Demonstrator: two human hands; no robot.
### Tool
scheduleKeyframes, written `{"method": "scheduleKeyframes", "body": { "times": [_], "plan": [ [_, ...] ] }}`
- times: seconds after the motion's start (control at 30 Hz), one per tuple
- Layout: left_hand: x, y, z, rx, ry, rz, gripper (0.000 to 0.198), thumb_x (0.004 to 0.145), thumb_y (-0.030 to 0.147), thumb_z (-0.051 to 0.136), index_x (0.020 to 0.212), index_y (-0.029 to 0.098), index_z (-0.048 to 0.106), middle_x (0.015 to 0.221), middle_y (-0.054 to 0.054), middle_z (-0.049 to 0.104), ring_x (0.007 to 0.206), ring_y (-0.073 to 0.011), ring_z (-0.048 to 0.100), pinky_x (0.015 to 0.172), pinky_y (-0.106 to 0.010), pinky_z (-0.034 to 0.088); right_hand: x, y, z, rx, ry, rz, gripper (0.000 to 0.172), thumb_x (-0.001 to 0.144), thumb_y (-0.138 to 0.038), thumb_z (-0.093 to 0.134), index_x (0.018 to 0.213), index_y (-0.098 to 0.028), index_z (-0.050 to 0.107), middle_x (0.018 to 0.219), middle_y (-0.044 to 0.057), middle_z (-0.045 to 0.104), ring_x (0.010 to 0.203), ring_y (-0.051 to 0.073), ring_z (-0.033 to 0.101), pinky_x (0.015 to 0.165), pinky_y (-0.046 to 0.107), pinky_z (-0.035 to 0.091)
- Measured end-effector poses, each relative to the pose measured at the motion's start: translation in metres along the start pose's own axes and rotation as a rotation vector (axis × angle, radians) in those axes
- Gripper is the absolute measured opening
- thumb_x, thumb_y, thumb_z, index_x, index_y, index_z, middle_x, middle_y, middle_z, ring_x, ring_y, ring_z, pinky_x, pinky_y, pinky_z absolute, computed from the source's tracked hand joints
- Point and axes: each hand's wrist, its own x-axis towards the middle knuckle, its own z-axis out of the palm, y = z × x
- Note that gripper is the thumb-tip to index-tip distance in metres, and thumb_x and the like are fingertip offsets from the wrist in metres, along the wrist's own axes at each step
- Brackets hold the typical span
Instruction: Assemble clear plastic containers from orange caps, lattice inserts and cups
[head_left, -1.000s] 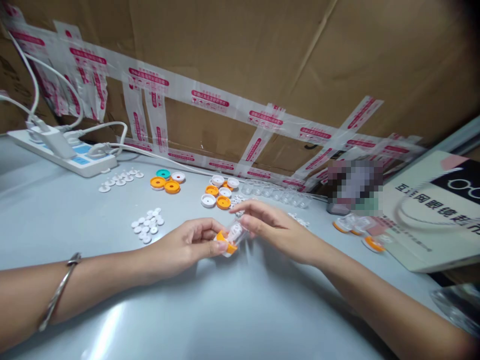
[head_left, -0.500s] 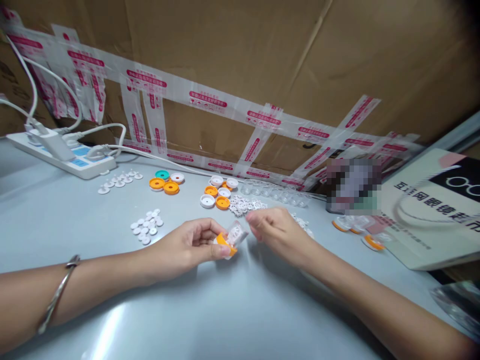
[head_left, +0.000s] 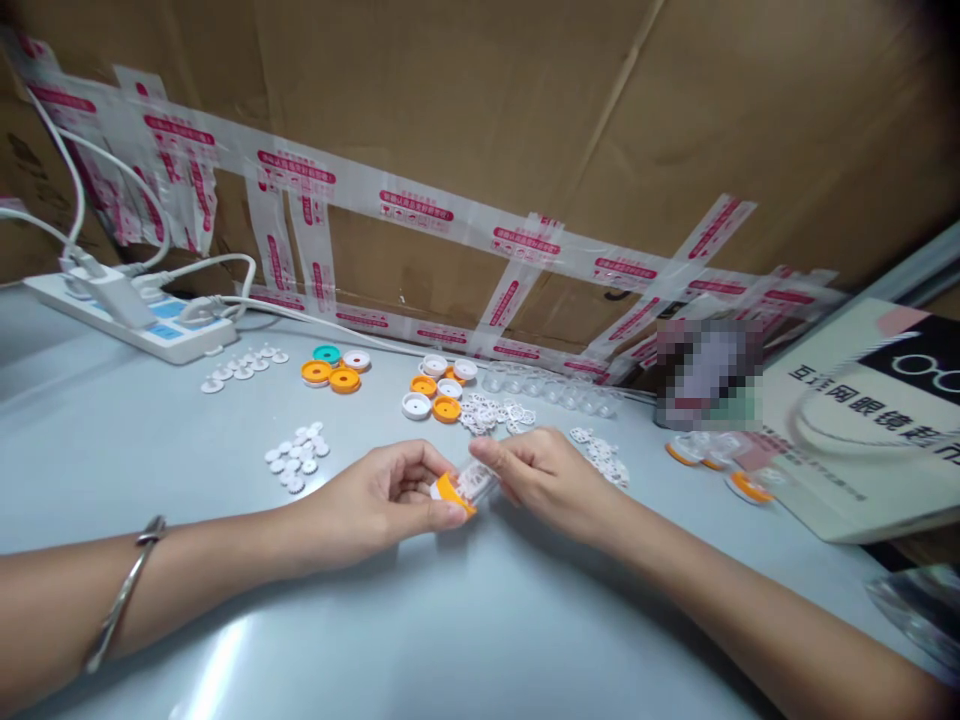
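Together, left hand [head_left: 379, 500] and right hand [head_left: 547, 478] pinch a clear plastic tube [head_left: 475, 481] with round orange cap [head_left: 450, 492].

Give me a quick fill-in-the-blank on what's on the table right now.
The left hand pinches a piece with an ____ cap.
The bracelet sits on the ____ wrist.
The loose gears on the table are all ____.
Missing: orange; left; white.
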Motion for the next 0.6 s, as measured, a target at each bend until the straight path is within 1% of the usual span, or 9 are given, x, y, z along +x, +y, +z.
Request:
{"method": "scheduleKeyframes", "body": {
  "times": [0.07, 0.13, 0.17, 0.23, 0.3, 0.37, 0.43, 0.53, 0.6],
  "plan": [
    [0.000, 0.001, 0.000, 0.003, 0.006, -0.001, 0.033, 0.066, 0.035, 0.072, 0.083, 0.016, 0.052, 0.079, 0.000, 0.059, 0.076, -0.0149, 0.055, 0.073, -0.029, 0.040, -0.001, 0.002, 0.000, -0.041, 0.076, 0.001, 0.071, 0.082, -0.071, 0.017, 0.044, -0.016, 0.042, 0.042, -0.004, 0.034, 0.042, 0.007, 0.032, 0.045, 0.023, 0.025],
    [-0.001, 0.003, 0.000, 0.008, 0.008, -0.010, 0.032, 0.067, 0.035, 0.072, 0.083, 0.016, 0.052, 0.080, -0.001, 0.060, 0.078, -0.0153, 0.056, 0.075, -0.029, 0.040, -0.001, 0.001, -0.006, 0.027, 0.104, -0.054, 0.070, 0.082, -0.071, 0.017, 0.062, -0.016, 0.055, 0.051, -0.001, 0.046, 0.049, 0.010, 0.043, 0.050, 0.023, 0.032],
    [-0.001, 0.003, 0.000, 0.010, 0.009, -0.011, 0.032, 0.067, 0.035, 0.072, 0.084, 0.016, 0.052, 0.081, -0.001, 0.060, 0.079, -0.0154, 0.056, 0.076, -0.029, 0.040, -0.001, 0.000, -0.011, 0.079, 0.074, -0.102, 0.064, 0.083, -0.069, 0.024, 0.079, -0.016, 0.060, 0.062, 0.000, 0.054, 0.058, 0.012, 0.049, 0.055, 0.024, 0.038],
    [-0.002, 0.004, -0.001, 0.014, 0.003, 0.001, 0.032, 0.068, 0.035, 0.071, 0.084, 0.016, 0.051, 0.080, -0.001, 0.060, 0.079, -0.0155, 0.056, 0.076, -0.029, 0.039, -0.002, -0.004, -0.021, 0.148, -0.082, -0.215, 0.048, 0.081, -0.059, 0.047, 0.110, -0.021, 0.054, 0.090, 0.004, 0.061, 0.082, 0.014, 0.056, 0.071, 0.027, 0.044],
    [-0.003, 0.004, -0.001, 0.026, -0.009, 0.015, 0.031, 0.069, 0.035, 0.070, 0.085, 0.016, 0.051, 0.080, 0.000, 0.058, 0.079, -0.0154, 0.055, 0.076, -0.029, 0.039, -0.002, -0.007, -0.027, 0.146, -0.232, -0.283, 0.044, 0.079, -0.042, 0.061, 0.117, -0.023, 0.050, 0.107, 0.004, 0.059, 0.097, 0.014, 0.055, 0.083, 0.028, 0.043],
    [-0.003, 0.003, -0.002, 0.041, -0.016, 0.024, 0.030, 0.071, 0.035, 0.068, 0.086, 0.016, 0.051, 0.080, 0.000, 0.057, 0.079, -0.0150, 0.054, 0.074, -0.028, 0.038, -0.002, -0.009, -0.027, 0.126, -0.267, -0.278, 0.033, 0.079, -0.033, 0.064, 0.109, -0.022, 0.057, 0.102, 0.002, 0.062, 0.094, 0.013, 0.056, 0.083, 0.026, 0.043],
    [-0.002, 0.001, -0.002, 0.056, -0.015, 0.025, 0.029, 0.071, 0.035, 0.067, 0.086, 0.016, 0.051, 0.078, 0.001, 0.056, 0.077, -0.0144, 0.053, 0.072, -0.027, 0.038, -0.002, -0.009, -0.022, 0.107, -0.226, -0.201, 0.024, 0.080, -0.037, 0.062, 0.095, -0.019, 0.062, 0.085, 0.001, 0.064, 0.078, 0.012, 0.057, 0.072, 0.024, 0.043],
    [-0.002, 0.000, -0.001, 0.077, -0.011, 0.031, 0.030, 0.070, 0.034, 0.069, 0.086, 0.017, 0.051, 0.077, 0.001, 0.056, 0.075, -0.0145, 0.054, 0.069, -0.027, 0.039, -0.002, -0.005, -0.010, -0.006, -0.100, -0.106, 0.045, 0.083, -0.055, 0.047, 0.063, -0.015, 0.057, 0.055, -0.003, 0.050, 0.052, 0.009, 0.044, 0.052, 0.022, 0.032],
    [-0.001, -0.001, 0.000, 0.078, -0.005, 0.040, 0.031, 0.069, 0.034, 0.070, 0.085, 0.017, 0.050, 0.078, 0.000, 0.058, 0.076, -0.0152, 0.054, 0.070, -0.027, 0.039, -0.001, -0.001, -0.004, -0.097, -0.034, -0.097, 0.062, 0.084, -0.066, 0.031, 0.050, -0.016, 0.047, 0.046, -0.004, 0.039, 0.046, 0.008, 0.033, 0.048, 0.024, 0.025]
  ]
}}
